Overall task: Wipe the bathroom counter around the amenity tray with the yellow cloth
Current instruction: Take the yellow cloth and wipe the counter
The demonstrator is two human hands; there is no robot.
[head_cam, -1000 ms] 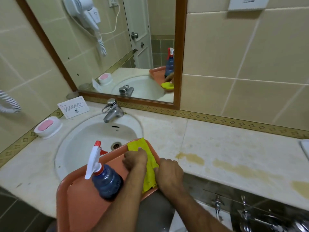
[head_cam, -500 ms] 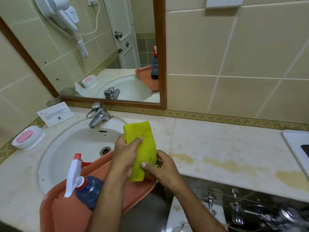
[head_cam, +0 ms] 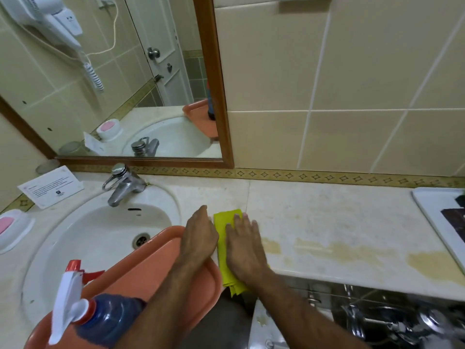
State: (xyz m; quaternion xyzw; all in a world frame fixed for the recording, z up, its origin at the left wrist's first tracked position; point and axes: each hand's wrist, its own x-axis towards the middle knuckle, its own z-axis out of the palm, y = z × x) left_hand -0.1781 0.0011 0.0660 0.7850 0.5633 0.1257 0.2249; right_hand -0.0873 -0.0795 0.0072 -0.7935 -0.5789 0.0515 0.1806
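Yellow cloth (head_cam: 224,238) now down on counter (head_cam: 327,217)

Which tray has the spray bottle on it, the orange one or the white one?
The orange plastic tray lying over the white sink holds the blue spray bottle. The white tray, at the counter's far right, carries only something dark.
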